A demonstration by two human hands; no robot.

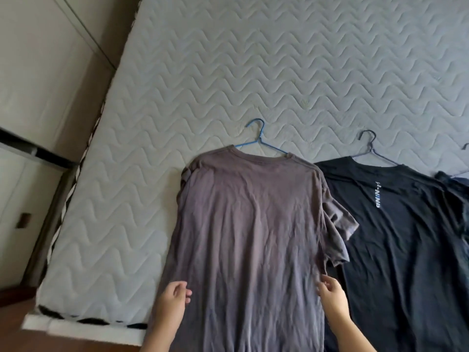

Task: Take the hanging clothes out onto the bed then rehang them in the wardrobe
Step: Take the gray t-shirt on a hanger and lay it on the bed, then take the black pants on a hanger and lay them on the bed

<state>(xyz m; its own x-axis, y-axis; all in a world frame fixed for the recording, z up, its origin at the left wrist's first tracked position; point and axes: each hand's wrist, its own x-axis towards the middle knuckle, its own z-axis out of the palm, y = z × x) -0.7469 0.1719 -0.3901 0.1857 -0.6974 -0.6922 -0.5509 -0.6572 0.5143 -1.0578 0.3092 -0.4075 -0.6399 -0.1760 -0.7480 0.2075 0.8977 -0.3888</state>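
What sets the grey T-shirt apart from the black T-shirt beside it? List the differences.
The grey T-shirt hangs on a blue hanger; the black T-shirt on a dark hanger. The black one bears white lettering; the grey one is plain. The grey sleeve overlaps the black shirt. Both lie flat on the mattress.

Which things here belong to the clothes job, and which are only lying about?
Belong: grey T-shirt on blue hanger; black T-shirt on dark hanger; mattress; left hand; right hand.

Only there: small brown object on the floor at left.
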